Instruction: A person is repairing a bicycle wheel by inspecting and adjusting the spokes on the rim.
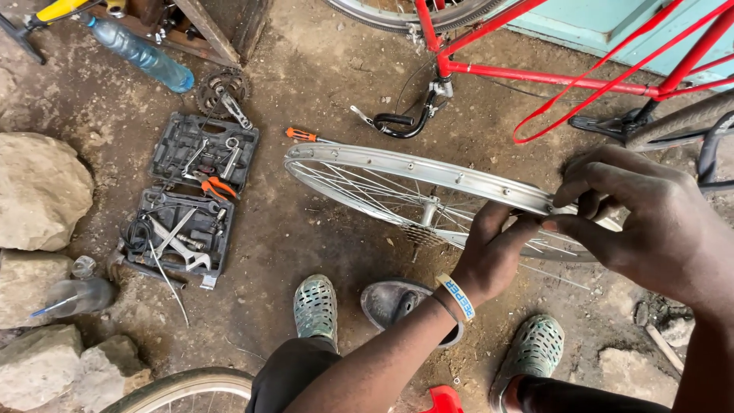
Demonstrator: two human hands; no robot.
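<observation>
Silver spoked bicycle wheel rim (397, 164) is held up over the dirt floor (306, 84), tilted, w/ hub and cog near its middle. Left hand (489, 256) wraps the rim's near edge from below, fingers closed on it. Right hand (650, 218) pinches the same edge just beside, thumb and fingertips shut on the rim. Open black plastic tool case (191, 199) lies well apart to the left; bare ground between. Red bike frame (550, 76) crowds the far side.
</observation>
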